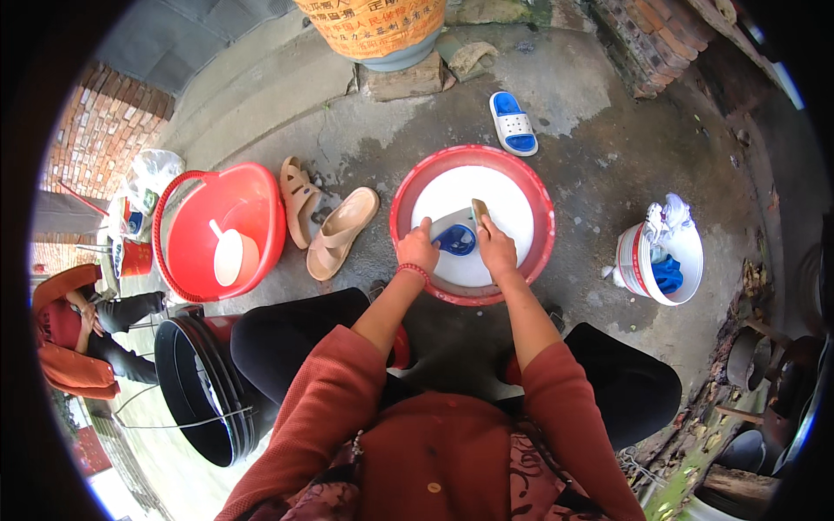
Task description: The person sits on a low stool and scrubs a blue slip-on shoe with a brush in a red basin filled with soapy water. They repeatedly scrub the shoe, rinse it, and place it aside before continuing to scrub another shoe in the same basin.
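Note:
A round red plastic basin (399,277) stands on the ground before my knees, with white suds (449,189) in it. My left hand (417,250) grips one end of a wet white-and-blue slide slipper (457,239) just over the suds. In my right hand (497,251) is a small scrubbing brush (480,207), tilted against the slipper's edge; my fingers cover part of it. Beyond the basin lies a similar white-and-blue slide slipper (514,125) on the wet concrete. A beige pair, a strapped sandal (300,202) and a crossed-strap slipper (343,233), rests left of the basin.
At left stands a red handled tub (195,241) with a white dipper (229,257) inside; nearer me is a black bucket (171,391). A white bucket (692,260) holding cloth is at right. A person (78,325) sits far left. A printed container (374,29) stands ahead.

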{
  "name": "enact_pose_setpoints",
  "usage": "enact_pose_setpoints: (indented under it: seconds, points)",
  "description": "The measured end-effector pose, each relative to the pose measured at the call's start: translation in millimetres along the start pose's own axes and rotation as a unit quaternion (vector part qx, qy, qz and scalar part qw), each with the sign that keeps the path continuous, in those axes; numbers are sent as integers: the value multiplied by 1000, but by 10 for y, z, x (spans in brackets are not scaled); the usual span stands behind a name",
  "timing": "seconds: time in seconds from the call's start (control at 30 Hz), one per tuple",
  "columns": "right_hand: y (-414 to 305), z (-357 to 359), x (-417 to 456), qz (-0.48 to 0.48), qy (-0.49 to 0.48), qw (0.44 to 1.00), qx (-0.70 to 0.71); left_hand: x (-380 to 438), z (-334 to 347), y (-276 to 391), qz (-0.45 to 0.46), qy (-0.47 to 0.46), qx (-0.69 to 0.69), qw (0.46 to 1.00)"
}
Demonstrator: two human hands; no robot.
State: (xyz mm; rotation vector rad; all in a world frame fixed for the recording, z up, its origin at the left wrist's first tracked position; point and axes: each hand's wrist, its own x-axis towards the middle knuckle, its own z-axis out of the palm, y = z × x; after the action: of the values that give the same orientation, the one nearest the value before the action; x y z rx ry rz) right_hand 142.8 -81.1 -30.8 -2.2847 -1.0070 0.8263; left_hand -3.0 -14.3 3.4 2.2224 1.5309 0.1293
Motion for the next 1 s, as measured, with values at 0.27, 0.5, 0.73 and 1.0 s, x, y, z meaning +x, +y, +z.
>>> enact_pose_setpoints:
  seconds: [0.27, 0.5, 0.73, 1.0]
  points:
    - [-91, 115, -4, -21, -14, 999, 26, 67, -59, -90, -40, -28, -11, 999]
    - [-787, -141, -436, -86, -125, 987, -47, 56, -37, -152, -75, -29, -11, 997]
    - [-148, 8, 84, -77, -42, 995, -48, 73, -12, -10, -18, -22, 14, 1000]
    - [31, 13, 174, -12, -41, 999, -5, 30, 6, -54, 61, -16, 40, 997]
